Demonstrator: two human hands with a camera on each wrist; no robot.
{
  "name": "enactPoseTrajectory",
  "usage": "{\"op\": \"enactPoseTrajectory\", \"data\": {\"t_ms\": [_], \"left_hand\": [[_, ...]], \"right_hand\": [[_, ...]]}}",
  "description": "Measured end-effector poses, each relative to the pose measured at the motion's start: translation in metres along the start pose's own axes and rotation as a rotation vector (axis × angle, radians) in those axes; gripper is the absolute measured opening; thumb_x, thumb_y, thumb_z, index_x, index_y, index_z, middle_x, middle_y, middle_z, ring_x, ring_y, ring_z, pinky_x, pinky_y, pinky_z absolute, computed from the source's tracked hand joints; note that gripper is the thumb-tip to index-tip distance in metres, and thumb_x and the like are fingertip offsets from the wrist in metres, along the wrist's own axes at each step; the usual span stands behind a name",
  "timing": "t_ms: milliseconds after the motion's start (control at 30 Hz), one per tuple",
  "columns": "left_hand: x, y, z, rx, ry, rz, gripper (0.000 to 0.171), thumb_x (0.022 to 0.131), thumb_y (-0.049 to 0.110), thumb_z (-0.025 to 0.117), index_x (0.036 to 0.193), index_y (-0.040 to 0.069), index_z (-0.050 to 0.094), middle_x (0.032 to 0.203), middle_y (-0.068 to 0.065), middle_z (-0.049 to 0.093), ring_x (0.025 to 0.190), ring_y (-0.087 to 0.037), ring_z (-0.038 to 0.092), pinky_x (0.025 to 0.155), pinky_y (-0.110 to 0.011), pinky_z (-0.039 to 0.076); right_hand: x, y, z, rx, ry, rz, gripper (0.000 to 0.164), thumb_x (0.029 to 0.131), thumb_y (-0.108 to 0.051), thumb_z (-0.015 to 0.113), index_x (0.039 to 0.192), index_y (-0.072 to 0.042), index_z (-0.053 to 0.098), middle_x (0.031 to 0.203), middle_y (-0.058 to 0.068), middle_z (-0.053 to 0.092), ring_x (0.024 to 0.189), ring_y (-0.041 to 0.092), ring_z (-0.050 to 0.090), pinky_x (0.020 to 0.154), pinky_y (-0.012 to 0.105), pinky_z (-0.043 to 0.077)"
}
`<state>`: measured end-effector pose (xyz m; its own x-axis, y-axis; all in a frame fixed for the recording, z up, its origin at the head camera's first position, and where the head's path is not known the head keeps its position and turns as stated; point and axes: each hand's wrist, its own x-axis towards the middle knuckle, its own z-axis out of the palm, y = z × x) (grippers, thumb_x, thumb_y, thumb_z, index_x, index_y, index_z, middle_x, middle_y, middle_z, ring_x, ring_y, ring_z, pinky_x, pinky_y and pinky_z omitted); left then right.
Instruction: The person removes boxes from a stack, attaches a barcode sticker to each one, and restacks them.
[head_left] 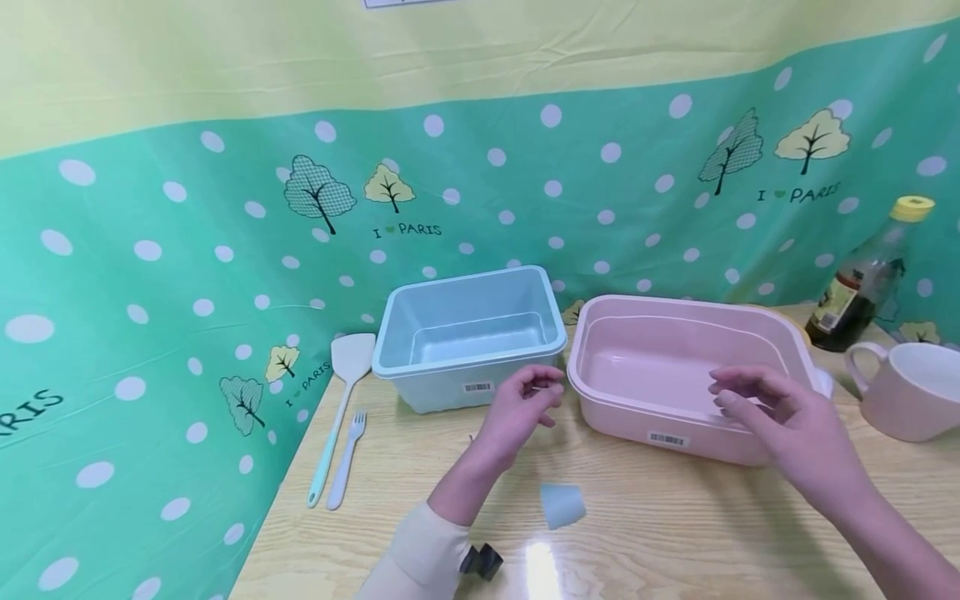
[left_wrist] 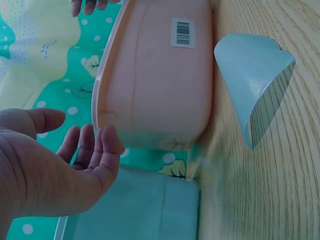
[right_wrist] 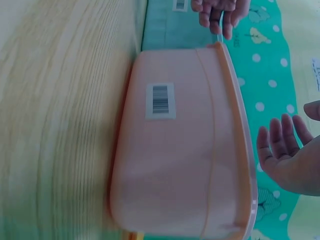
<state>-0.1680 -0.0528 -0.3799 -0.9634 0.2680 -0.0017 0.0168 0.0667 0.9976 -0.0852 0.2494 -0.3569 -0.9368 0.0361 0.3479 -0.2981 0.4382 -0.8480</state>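
Near the gap between the two bins, my left hand [head_left: 519, 410] hangs with loosely bent fingers and holds nothing. The light blue bin [head_left: 476, 379] stands just behind and left of it. My right hand [head_left: 783, 421] is over the front rim of the pink bin [head_left: 622, 417], its fingers relaxed, thumb apart from them, and nothing in its grasp. In the right wrist view, the right hand [right_wrist: 290, 155] is beside the pink bin's rim. A curved pale blue piece [left_wrist: 255, 70] with a jagged edge lies on the table in front of the bins.
Left of the blue bin lie a spatula [head_left: 341, 408] with a white head and a pale fork [head_left: 348, 462]. At the right stand a pink mug [head_left: 911, 396] and a dark sauce bottle [head_left: 858, 292] with a yellow cap. A patterned cloth [head_left: 480, 183] hangs behind the table.
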Motion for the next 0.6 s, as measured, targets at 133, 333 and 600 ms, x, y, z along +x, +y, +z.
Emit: {"op": "enactPoseTrajectory", "data": {"t_ms": [133, 333, 600], "left_hand": [[0.002, 0.001, 0.002, 0.008, -0.007, 0.003, 0.03, 0.094, 0.015, 0.067, 0.123, 0.006, 0.065, 0.107, -0.006, 0.063, 0.094, -0.018, 0.061, 0.075, -0.035, 0.058], [0.005, 0.0, 0.005, 0.013, 0.0, 0.016, 0.032, 0.094, 0.012, 0.067, 0.125, 0.007, 0.065, 0.109, -0.007, 0.063, 0.096, -0.017, 0.061, 0.075, -0.036, 0.058], [0.007, -0.001, 0.01, 0.026, -0.014, 0.024, 0.042, 0.095, 0.012, 0.066, 0.136, 0.006, 0.059, 0.124, -0.007, 0.062, 0.102, -0.019, 0.061, 0.078, -0.037, 0.058]], "right_hand": [[-0.003, 0.008, -0.009, -0.003, 0.037, 0.025, 0.024, 0.099, -0.006, 0.065, 0.123, -0.006, 0.066, 0.109, -0.009, 0.068, 0.098, -0.004, 0.063, 0.08, 0.008, 0.049], [-0.007, 0.015, -0.02, -0.013, 0.127, 0.031, 0.02, 0.097, -0.004, 0.066, 0.118, -0.004, 0.067, 0.105, -0.011, 0.068, 0.093, -0.003, 0.063, 0.078, 0.008, 0.05], [-0.012, 0.027, -0.039, -0.084, 0.292, 0.126, 0.016, 0.099, -0.011, 0.065, 0.113, -0.009, 0.071, 0.104, -0.025, 0.063, 0.091, -0.009, 0.056, 0.069, 0.004, 0.044]]}}
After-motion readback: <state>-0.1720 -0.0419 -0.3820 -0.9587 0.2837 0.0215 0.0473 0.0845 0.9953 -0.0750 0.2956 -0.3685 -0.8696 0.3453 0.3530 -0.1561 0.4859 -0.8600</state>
